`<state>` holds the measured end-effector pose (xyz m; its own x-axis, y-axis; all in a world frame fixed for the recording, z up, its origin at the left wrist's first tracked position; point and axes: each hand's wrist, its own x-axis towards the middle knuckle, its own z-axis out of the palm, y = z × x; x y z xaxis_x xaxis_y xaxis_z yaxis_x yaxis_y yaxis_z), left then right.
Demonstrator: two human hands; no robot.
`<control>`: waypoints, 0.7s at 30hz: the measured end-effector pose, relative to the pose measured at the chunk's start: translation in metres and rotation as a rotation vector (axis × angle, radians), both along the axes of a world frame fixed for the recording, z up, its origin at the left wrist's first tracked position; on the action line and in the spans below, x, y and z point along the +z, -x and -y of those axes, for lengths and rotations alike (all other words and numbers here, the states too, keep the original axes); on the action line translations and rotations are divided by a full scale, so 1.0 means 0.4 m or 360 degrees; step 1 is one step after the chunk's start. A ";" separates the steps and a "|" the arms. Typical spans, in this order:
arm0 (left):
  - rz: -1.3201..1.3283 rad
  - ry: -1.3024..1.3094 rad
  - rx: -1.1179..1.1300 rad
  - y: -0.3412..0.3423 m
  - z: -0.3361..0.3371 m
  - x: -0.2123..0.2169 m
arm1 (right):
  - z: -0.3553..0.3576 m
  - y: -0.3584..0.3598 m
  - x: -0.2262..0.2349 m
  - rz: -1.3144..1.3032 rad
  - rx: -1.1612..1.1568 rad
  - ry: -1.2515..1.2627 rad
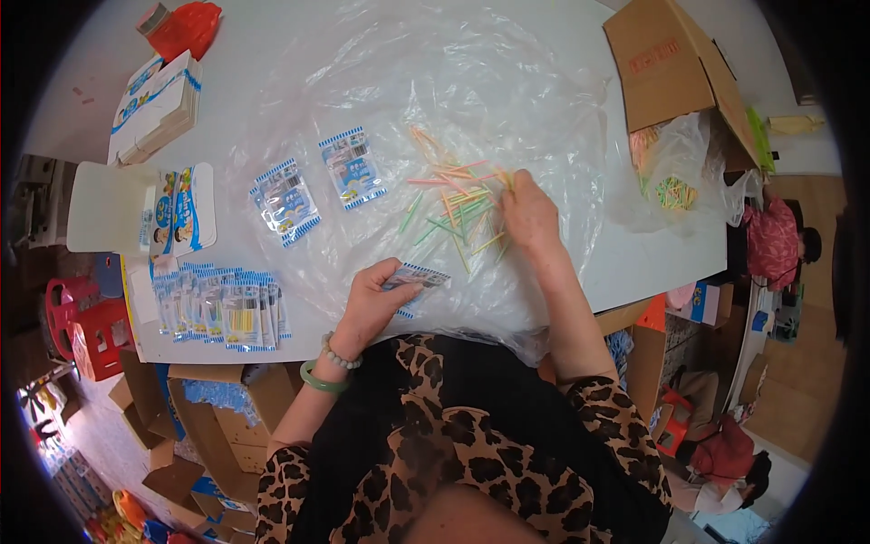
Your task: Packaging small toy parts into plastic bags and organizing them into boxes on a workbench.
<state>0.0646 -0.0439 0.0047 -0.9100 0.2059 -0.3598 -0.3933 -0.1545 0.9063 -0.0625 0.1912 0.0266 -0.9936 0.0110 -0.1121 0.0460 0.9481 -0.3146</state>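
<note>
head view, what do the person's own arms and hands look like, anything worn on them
Both the left hand and the right hand are ungloved. The left wrist wears a bracelet of pale round beads and a smooth green bangle; the right wrist shows neither. The left sleeve and right sleeve are tan with a black leopard print, leaving much of the forearms bare.

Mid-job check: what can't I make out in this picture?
In the head view:
Part of the packet in the left hand: its fingers cover it.
How many sticks, if any, the right hand holds: its own fingers block them.
Lower packets in the packet pile at left: overlapped by others.
Most of the cardboard box's inside: hidden by its walls.
</note>
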 end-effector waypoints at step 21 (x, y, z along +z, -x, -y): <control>-0.0913 0.0668 -0.0025 0.032 -0.015 0.051 | 0.091 0.055 0.010 -0.0618 0.1043 -0.0185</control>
